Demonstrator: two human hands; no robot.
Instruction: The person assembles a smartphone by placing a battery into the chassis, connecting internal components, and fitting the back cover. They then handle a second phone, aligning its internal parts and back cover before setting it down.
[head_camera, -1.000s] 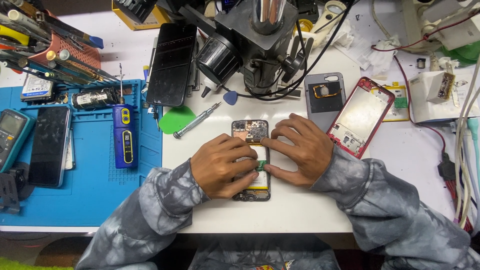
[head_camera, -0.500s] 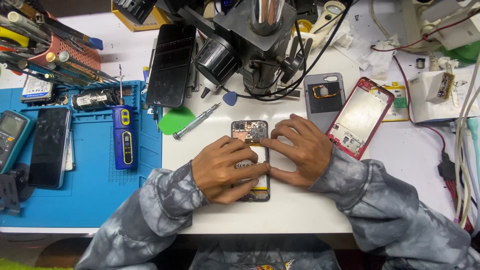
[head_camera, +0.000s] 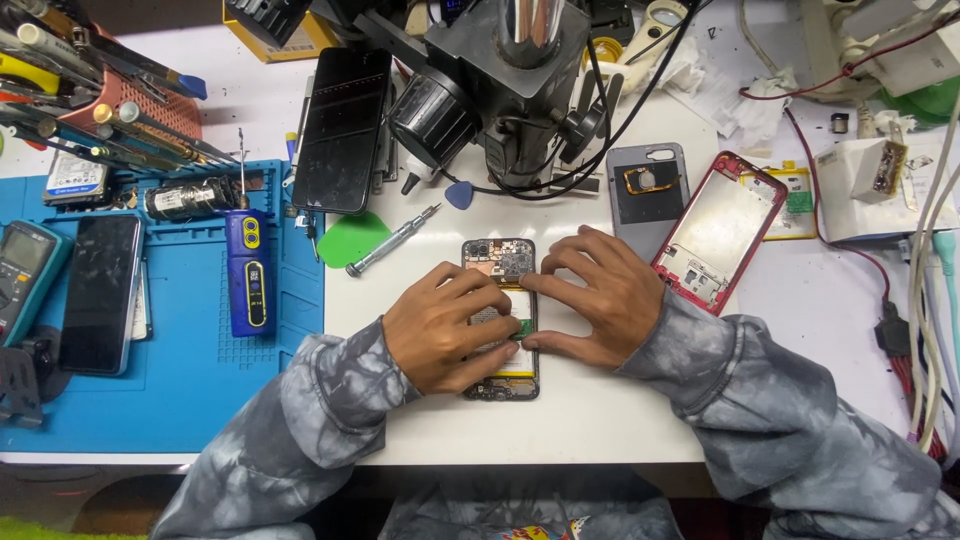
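Opened phone (head_camera: 502, 262) lies back-up on the white table (head_camera: 600, 420), its circuit board and battery bared, straight in front of the person and just below the base of the big grey microscope stand (head_camera: 520, 90); every place below is told from this phone.

Largest nearby is the blue work mat (head_camera: 200, 380), well off to the phone's left, carrying a dark-screened handset (head_camera: 98, 292), a blue handheld tool (head_camera: 248, 272) and, at the far edge, a multimeter (head_camera: 22, 270). Up and to the left of the phone a black screen panel (head_camera: 340, 130) leans by the microscope stand. To the phone's right rest a red phone frame (head_camera: 718, 232) and, nearer, a grey back cover (head_camera: 645, 185). Just left and slightly up from the phone sit a green plastic pick (head_camera: 350, 240) and a small screwdriver (head_camera: 392, 240).

Left hand (head_camera: 445, 330) covers the phone's left half, fingers curled and pressed down on the battery area, pinning the body rather than wrapping it. Right hand (head_camera: 600, 295) arches over the right edge, fingers spread; thumb and forefinger tips meet at a small green part (head_camera: 522, 327) in the phone's middle, though whether they actually pinch it I cannot tell.
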